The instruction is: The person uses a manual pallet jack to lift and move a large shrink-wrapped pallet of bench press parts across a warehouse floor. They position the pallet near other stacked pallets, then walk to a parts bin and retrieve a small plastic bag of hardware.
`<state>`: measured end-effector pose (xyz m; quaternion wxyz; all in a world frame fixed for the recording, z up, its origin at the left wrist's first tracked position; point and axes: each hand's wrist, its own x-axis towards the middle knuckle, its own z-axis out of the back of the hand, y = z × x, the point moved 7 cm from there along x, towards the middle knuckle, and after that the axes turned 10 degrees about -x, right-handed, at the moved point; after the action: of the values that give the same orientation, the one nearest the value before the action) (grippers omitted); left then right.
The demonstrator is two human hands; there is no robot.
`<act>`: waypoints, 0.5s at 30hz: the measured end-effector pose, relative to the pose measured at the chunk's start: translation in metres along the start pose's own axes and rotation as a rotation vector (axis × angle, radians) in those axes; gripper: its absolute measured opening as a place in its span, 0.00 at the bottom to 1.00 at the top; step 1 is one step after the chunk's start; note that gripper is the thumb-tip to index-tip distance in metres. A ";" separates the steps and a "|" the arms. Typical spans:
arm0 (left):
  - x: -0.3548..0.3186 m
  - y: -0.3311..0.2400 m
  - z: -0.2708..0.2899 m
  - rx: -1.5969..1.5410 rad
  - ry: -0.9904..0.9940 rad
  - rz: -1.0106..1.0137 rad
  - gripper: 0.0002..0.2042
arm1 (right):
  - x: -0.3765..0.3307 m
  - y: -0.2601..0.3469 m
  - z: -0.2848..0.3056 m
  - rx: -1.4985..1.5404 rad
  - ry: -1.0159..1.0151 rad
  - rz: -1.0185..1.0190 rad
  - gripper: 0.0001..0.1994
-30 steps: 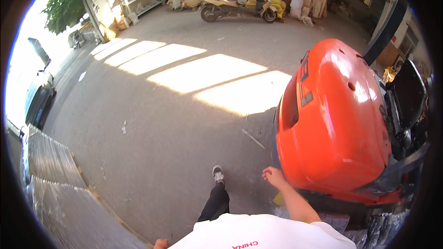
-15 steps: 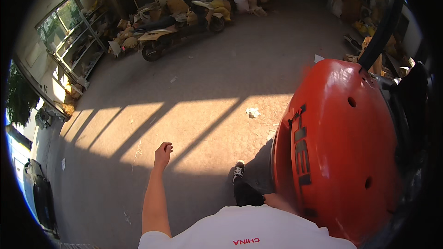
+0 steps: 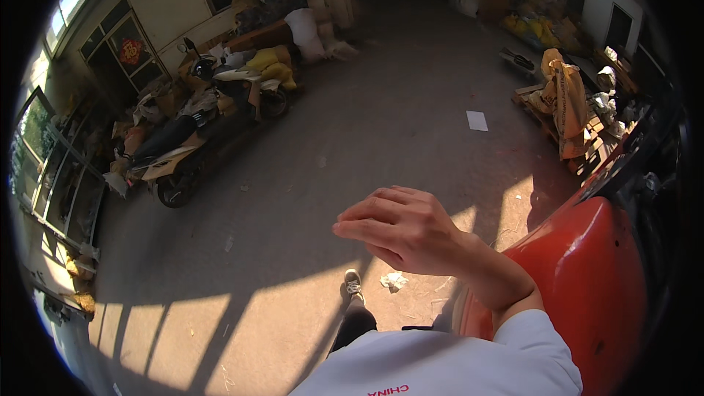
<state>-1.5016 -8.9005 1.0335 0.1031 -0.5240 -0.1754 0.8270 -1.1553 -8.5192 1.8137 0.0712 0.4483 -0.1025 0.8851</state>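
Note:
My right hand [image 3: 411,227] is raised in front of my chest, its arm bent across from the right. The fingers stretch to the left, loosely curved and close together, and hold nothing I can see. Below and behind that forearm stands a large red rounded vehicle body [image 3: 579,264], like the back of a forklift; the hand is apart from it. My left hand is out of view. One of my shoes [image 3: 353,283] shows on the concrete floor, beside a crumpled white scrap [image 3: 394,281].
A parked scooter [image 3: 172,143] stands at the left before piled sacks and boxes. At the right, a pallet [image 3: 598,158] carries a brown paper sack [image 3: 565,103]. A white sheet [image 3: 477,120] lies on the floor. A shelf rack [image 3: 62,183] stands by the left wall.
My right hand has come up from low beside the red body to chest height. My left hand has left the view. The view has turned right and moved forward along the red body.

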 end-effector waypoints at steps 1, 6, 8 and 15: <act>0.029 -0.065 0.031 0.005 -0.027 -0.029 0.14 | 0.036 -0.019 0.009 0.023 -0.099 0.086 0.13; 0.103 -0.517 0.247 -0.164 -0.382 -0.389 0.12 | 0.170 -0.142 0.014 -0.112 -0.407 0.298 0.07; 0.086 -0.747 0.310 -0.254 -0.493 -0.686 0.11 | 0.199 -0.209 0.013 -0.185 -0.650 0.133 0.04; 0.002 -1.402 0.264 0.034 -0.122 -1.461 0.12 | 0.236 -0.527 -0.038 -0.323 -0.350 -0.001 0.08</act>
<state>-1.7590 -7.6620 1.6928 0.6264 -0.2246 -0.4727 0.5778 -1.2092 -7.9914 2.0445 0.1237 0.5776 -0.2532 0.7661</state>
